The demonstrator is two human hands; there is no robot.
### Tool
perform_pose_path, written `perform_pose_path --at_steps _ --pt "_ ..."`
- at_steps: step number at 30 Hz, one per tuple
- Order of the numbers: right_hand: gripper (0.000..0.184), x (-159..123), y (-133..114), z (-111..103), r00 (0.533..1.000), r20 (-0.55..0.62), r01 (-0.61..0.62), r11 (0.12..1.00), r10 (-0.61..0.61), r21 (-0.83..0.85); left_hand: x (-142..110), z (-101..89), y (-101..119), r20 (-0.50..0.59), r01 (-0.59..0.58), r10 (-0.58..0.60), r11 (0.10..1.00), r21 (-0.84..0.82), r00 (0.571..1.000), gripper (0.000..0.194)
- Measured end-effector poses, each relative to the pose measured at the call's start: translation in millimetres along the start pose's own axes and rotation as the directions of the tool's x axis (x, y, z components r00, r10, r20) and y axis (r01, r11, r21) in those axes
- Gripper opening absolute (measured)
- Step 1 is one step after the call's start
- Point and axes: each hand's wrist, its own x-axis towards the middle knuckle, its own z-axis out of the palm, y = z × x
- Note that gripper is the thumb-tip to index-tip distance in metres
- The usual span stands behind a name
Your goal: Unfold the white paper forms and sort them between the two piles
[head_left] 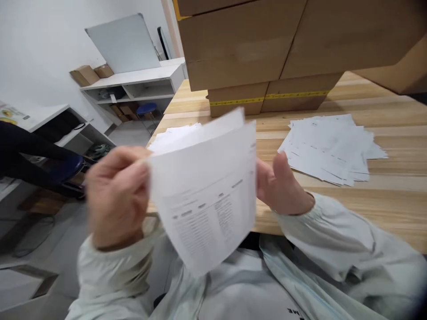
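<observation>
A printed paper sheet (207,191) is held up over the table's near edge, with rows of small text I cannot read. Behind its upper edge shows a second layer of paper; whether this is a fold or another sheet I cannot tell. My left hand (118,195), blurred by motion, pinches the sheet's left edge between thumb and fingers. At the opposite edge is my right hand (283,184), its thumb raised away from the paper and its fingertips partly hidden behind the sheet. Partly behind the held sheet lies a left paper pile (173,135).
A loose right paper pile (327,146) lies on the wooden table (396,178). Stacked cardboard boxes (240,49) rise at the table's back. To the left stand white shelves (133,80), a whiteboard (123,44), blue stools (147,108) and a person's dark-clothed leg (20,138).
</observation>
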Motion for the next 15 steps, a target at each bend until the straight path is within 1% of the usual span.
perform_pose_path --at_steps 2,3,5,7,9,11,13,15 --pt "0.067 -23 15 -15 0.992 -0.121 0.032 0.998 -0.039 -0.054 5 39.6 2 0.104 0.086 -0.073 0.988 -0.126 0.992 0.011" --pt "0.068 -31 25 -23 0.979 -0.196 0.047 0.995 -0.063 -0.086 5 58.6 -1 0.171 0.124 -0.096 0.979 -0.16 0.981 0.012" --pt "0.076 -42 44 -40 0.94 -0.328 0.049 0.988 -0.094 -0.144 0 92.0 -14 0.257 0.2 -0.152 0.964 -0.173 0.954 0.015" --pt "0.078 -47 62 -57 0.91 -0.401 0.032 0.981 -0.107 -0.19 -8 117.2 -31 0.324 0.264 -0.199 0.949 -0.172 0.925 0.019" --pt "0.073 -49 75 -71 0.887 -0.444 0.018 0.97 -0.128 -0.244 -18 133.8 -46 0.39 0.334 -0.241 0.922 -0.193 0.889 0.024" --pt "0.068 -48 84 -81 0.856 -0.484 0.028 0.95 -0.184 -0.312 -30 142.8 -56 0.461 0.419 -0.28 0.877 -0.234 0.842 0.027" --pt "0.065 -47 90 -86 0.825 -0.51 0.055 0.933 -0.244 -0.356 -43 145.8 -60 0.528 0.507 -0.318 0.822 -0.261 0.787 0.029" --pt "0.064 -46 94 -87 0.802 -0.53 0.074 0.925 -0.277 -0.373 -54 145.0 -60 0.589 0.578 -0.353 0.778 -0.248 0.727 0.032"
